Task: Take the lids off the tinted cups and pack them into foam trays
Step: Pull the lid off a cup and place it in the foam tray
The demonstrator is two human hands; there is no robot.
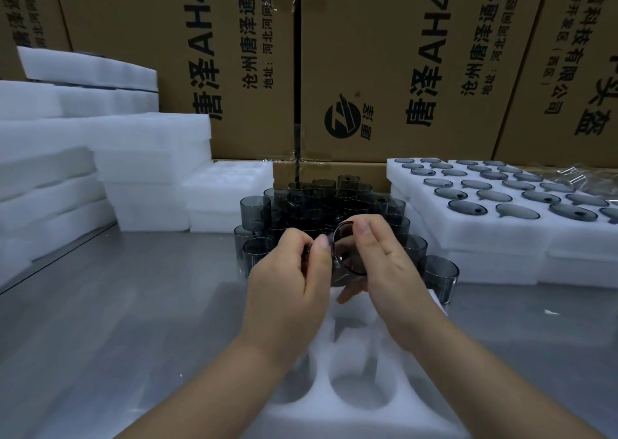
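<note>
Presently, far left: stacked foam blocks (100,157), white, well apart from my work.
Table (117,304): grey metal; everything stands on it.
Left hand (287,271): thumb and fingers pinched together on the near-left rim of the held cup (347,248).
Held cup: tinted and lying tilted between both hands, above the far end of the near foam tray (361,388). Whether the lid is free of the body I cannot tell.
Right hand (384,261): fingers curled round the cup's right side, clamped on it.
Cup pile (321,204): dark cups heaped just beyond my fingers.
Near foam tray: the round pockets I can see are unfilled; my forearms cover part of it.
Loose cup (438,271): upright, just beside my right wrist.
Right trays (485,224): pockets filled with tinted pieces.
Risk, slip: smooth wall, fingertip hold only. If the lid releases suddenly, the cup may drop onto the tray or the table.
Risk, knock: my right wrist may tip the loose cup on a careless swing.
Risk, pile: my knuckles are near the heap, and a forward jerk could topple it.
</note>
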